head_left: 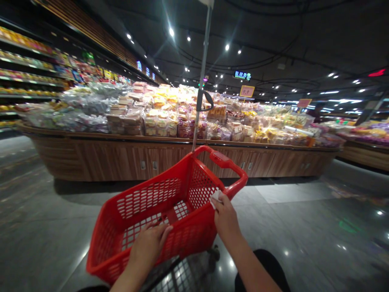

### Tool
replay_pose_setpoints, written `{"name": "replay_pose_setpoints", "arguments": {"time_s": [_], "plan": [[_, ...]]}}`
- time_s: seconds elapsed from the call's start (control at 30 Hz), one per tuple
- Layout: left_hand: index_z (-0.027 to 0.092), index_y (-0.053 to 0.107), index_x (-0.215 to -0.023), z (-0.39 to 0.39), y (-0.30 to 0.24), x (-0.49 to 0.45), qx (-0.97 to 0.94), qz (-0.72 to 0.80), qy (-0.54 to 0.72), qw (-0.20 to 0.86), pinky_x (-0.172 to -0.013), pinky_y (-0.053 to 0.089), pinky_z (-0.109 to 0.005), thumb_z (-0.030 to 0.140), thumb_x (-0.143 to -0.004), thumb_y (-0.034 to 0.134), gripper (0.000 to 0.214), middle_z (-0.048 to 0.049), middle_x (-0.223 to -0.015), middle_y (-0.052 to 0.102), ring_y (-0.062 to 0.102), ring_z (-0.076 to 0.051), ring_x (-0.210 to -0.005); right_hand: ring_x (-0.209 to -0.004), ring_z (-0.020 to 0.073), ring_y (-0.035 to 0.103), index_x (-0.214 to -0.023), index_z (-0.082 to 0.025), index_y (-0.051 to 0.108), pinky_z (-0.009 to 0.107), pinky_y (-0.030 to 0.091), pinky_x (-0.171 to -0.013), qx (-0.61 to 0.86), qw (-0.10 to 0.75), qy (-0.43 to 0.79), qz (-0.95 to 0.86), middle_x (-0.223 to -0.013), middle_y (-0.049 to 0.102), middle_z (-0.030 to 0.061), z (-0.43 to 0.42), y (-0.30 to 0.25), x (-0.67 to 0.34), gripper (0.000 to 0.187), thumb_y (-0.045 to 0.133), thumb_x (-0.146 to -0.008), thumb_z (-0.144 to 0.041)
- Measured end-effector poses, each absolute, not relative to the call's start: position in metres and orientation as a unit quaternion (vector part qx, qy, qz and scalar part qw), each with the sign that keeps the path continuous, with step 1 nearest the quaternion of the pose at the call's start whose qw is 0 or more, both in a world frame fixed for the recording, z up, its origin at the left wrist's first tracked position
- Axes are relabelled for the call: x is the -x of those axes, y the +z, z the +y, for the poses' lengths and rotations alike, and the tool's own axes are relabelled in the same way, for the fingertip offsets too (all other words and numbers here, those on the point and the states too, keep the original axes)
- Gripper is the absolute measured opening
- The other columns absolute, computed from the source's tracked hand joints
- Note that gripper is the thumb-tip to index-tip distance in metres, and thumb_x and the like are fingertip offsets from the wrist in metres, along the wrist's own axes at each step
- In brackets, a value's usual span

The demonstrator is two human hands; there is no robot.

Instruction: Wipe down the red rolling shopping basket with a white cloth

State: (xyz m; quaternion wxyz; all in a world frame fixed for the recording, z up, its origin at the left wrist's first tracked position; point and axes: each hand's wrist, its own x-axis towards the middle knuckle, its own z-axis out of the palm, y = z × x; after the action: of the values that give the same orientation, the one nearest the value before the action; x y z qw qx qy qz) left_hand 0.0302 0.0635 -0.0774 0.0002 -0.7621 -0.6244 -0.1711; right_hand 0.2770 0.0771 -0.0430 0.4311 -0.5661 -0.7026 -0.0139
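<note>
Red shopping cart directly in front, set at an angle on a grey tiled floor, with its handle toward the upper right and its front end toward the lower left. Right hand at the near corner below the handle, fingertips pinched together around a crumpled white wipe (tissue or cloth, too small to tell), with the wipe against the near rim or almost so. Left hand farther along the same rim, palm down, fingers half curled over the edge toward the inside, thumb laid out along the top; no loose object visible in its grasp, and no way to tell how firmly closed on the rim.

Step in hand, judging by the wipe and its place: wiping down the cart, at the rim near the handle. Probably called for next: light, even pressure with the wipe flat, a path along the rim and around the corner toward the handle, and a steadying touch from the left hand against any roll of the wheel.

Beyond the cart, a long wood-panelled counter heaped with packaged baked goods. Rising at the cart's far corner, a thin metal pole with a black loop clip partway up. At far left, stocked shelves, blurred.
</note>
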Motion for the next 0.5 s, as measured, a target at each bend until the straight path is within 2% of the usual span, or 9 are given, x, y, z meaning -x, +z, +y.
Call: {"name": "replay_pose_setpoints", "arguments": {"time_s": [0.2,0.3,0.5], "plan": [[0.025,0.068,-0.086,0.064,-0.080,-0.023,0.774,-0.608,-0.176,-0.002,-0.084,0.046,-0.035,0.041,-0.092,0.029,0.043,-0.0021,-0.084,0.073,0.063,-0.024,-0.093,-0.098,0.0196,0.058,-0.105,-0.021,0.068,0.029,0.047,-0.089,0.529,0.383,0.015,-0.757,-0.107,0.059,0.0083,0.069,-0.047,-0.255,0.043,0.044,-0.076,0.000],[0.026,0.068,-0.082,0.062,-0.079,-0.019,0.774,-0.606,-0.186,-0.003,-0.082,0.046,-0.033,0.042,-0.092,0.030,0.042,-0.0006,-0.082,0.073,0.063,-0.023,-0.091,-0.096,0.0206,0.059,-0.102,-0.021,0.070,0.030,0.047,-0.089,0.568,0.393,-0.017,-0.723,-0.106,0.059,0.0089,0.074,-0.038,-0.279,0.044,0.045,-0.074,0.000],[0.029,0.070,-0.087,0.060,-0.079,-0.008,0.767,-0.609,-0.200,-0.003,-0.080,0.047,-0.032,0.044,-0.090,0.035,0.038,0.0008,-0.086,0.073,0.063,-0.022,-0.092,-0.101,0.0233,0.058,-0.102,-0.019,0.071,0.034,0.048,-0.089,0.660,0.399,-0.073,-0.633,-0.108,0.057,0.0112,0.088,-0.009,-0.340,0.039,0.045,-0.076,-0.003]]}}
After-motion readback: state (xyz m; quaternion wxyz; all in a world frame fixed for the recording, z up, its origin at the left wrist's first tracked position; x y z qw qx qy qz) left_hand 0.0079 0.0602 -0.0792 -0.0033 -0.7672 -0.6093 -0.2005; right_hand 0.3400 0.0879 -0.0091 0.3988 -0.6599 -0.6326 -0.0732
